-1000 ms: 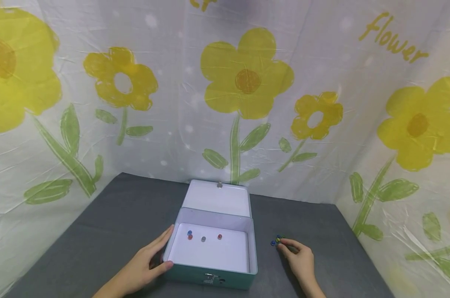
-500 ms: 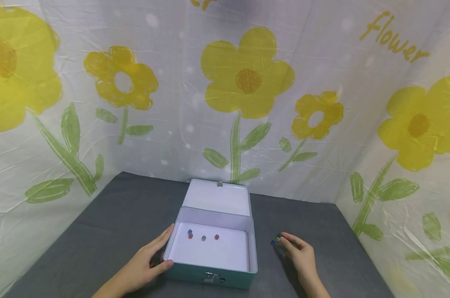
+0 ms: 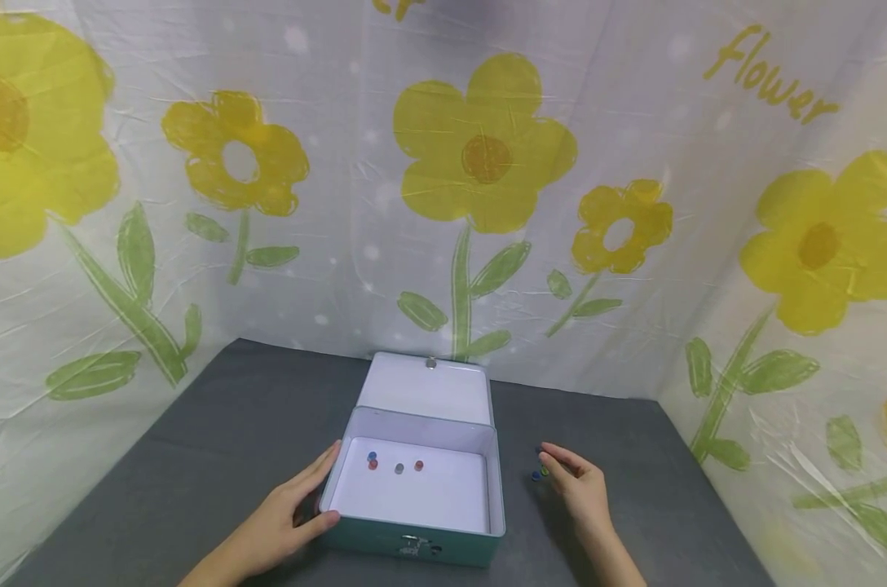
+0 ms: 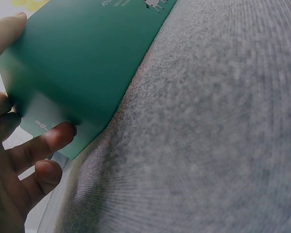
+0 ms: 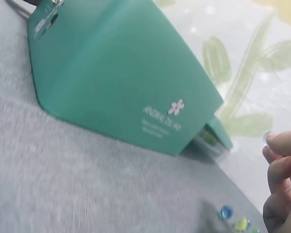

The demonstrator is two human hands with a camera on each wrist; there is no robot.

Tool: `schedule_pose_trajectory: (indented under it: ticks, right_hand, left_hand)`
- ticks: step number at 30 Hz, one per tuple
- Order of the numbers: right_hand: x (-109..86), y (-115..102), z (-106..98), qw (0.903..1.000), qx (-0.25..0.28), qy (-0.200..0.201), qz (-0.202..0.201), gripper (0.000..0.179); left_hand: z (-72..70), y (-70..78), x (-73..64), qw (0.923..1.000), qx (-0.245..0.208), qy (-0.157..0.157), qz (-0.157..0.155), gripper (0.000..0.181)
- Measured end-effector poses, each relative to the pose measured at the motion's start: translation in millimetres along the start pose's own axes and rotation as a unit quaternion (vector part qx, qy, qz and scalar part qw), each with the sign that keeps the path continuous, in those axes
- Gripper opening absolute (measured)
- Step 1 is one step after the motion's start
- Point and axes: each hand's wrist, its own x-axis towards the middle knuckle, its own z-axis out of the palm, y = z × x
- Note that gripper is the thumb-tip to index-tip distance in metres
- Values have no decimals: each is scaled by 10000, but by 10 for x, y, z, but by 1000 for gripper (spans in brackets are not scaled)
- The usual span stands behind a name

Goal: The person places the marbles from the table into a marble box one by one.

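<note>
A teal tin box [image 3: 414, 545] with a white inside stands with its lid [image 3: 425, 390] tipped back. Inside lie a blue marble [image 3: 372, 456], a red marble [image 3: 372, 465], a grey marble [image 3: 399, 469] and another red marble [image 3: 419, 465]. My left hand [image 3: 278, 522] grips the box's front left corner, thumb at the front and fingers along the side. Right of the box, my right hand [image 3: 581, 487] pinches a marble [image 5: 267, 137] between thumb and forefinger, above the cloth. Beneath it lie a blue marble [image 5: 226, 212], a yellow-green marble [image 5: 241, 224] and a green one [image 5: 255, 231].
Dark grey cloth [image 3: 216, 440] covers the table. A white curtain [image 3: 341, 244] printed with yellow flowers hangs behind the table and at both sides.
My right hand has picked a marble from the small group and lifted it slightly. The right-hand red marble in the box has rolled left. My left hand stays on the box.
</note>
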Motion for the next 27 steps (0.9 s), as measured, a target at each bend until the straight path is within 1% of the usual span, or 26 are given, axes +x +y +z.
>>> schedule_pose_trajectory:
  ticks: [6,9,13,16,19,22,27]
  right_hand:
    - [8,-73,122,9992,244,-228,-199,39]
    - [7,-109,190,9987,260,-309,-303,39]
    - [-5,-150,280,9976,308,-419,-457,39]
    - [-16,-185,342,9960,408,-520,-599,37]
    - [-19,-232,411,9938,523,-622,-761,35]
    - [-18,-278,489,9930,513,-619,-867,34]
    - [-25,-332,613,9941,199,-483,-951,29]
  left_hand:
    - [3,0,0,10000,86,27,41,87]
    - [9,-10,-4,9999,38,40,99,87]
    - [15,-19,-4,9997,-139,31,193,87]
    - [13,-20,-1,9996,-205,19,197,86]
    - [6,-17,7,9998,-126,34,135,87]
    - [3,-14,13,9999,-94,36,37,87]
    - [8,-7,7,9999,-132,9,19,87]
